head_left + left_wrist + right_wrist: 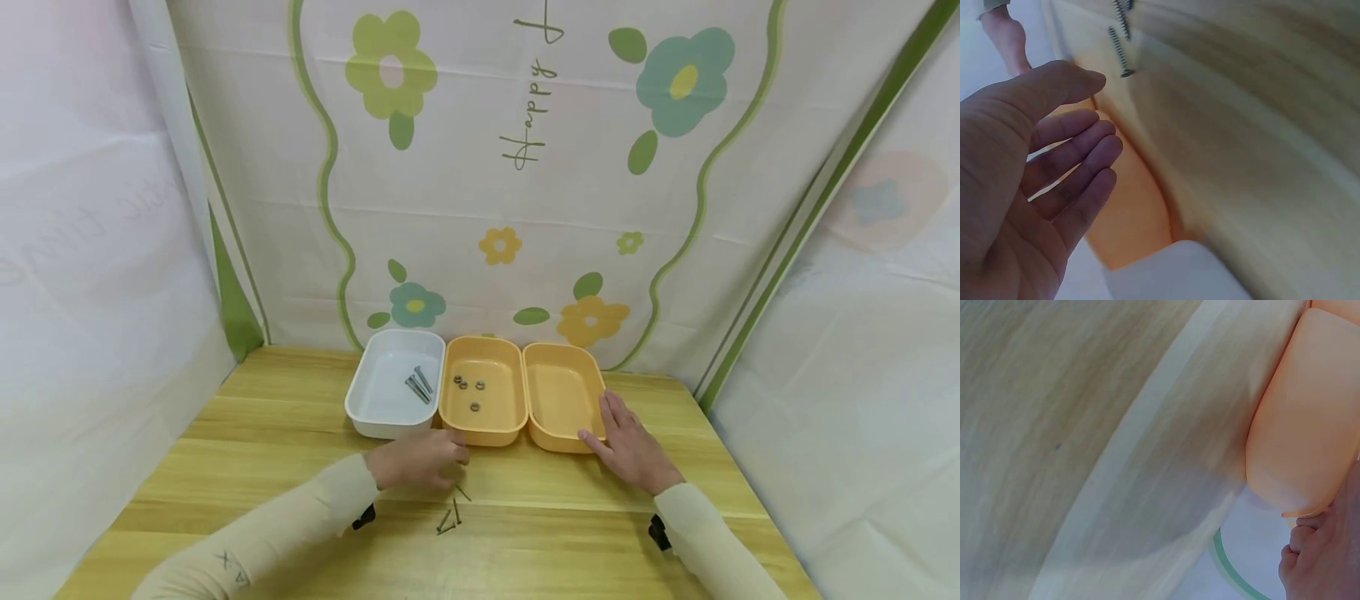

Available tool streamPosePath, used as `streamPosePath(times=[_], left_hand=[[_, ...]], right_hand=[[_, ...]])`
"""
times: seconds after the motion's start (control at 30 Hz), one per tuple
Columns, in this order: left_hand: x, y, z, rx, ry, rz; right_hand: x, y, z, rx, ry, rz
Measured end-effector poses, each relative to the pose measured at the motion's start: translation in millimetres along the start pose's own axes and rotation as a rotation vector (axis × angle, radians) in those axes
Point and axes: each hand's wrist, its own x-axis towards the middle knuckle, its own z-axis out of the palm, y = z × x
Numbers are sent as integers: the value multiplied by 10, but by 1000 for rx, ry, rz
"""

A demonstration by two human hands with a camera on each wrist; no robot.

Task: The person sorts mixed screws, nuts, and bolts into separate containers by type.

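Note:
My left hand (423, 458) is just in front of the white box (390, 429) and the middle yellow box (483, 437). In the left wrist view its fingers (1094, 153) are loosely bent, thumb apart, with nothing between them. Several screws (446, 522) lie on the table near that hand; one screw (1120, 53) shows just beyond the thumb in the left wrist view. My right hand (633, 450) rests at the front right corner of the right yellow box (562, 392), thumb at the front rim and straight fingers along the side.
Silver bolts (420, 385) lie in the white box, and several nuts (480, 386) in the middle one. The three boxes stand side by side at the back of the wooden table (570, 533). A flowered curtain (525, 200) hangs behind and at both sides.

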Motion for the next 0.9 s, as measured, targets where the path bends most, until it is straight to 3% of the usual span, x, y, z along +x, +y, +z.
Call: streamPosePath(times=[0.23,0.53,0.9], left_hand=[[-8,9,132,-152,-20,-23],[30,-9,185,-196,3,33],[86,-37,194,-210,-36,15]], right_hand=[[1,11,5,3,-2,1],[7,13,3,12,-6,-1],[10,0,-9,10,-15,12]])
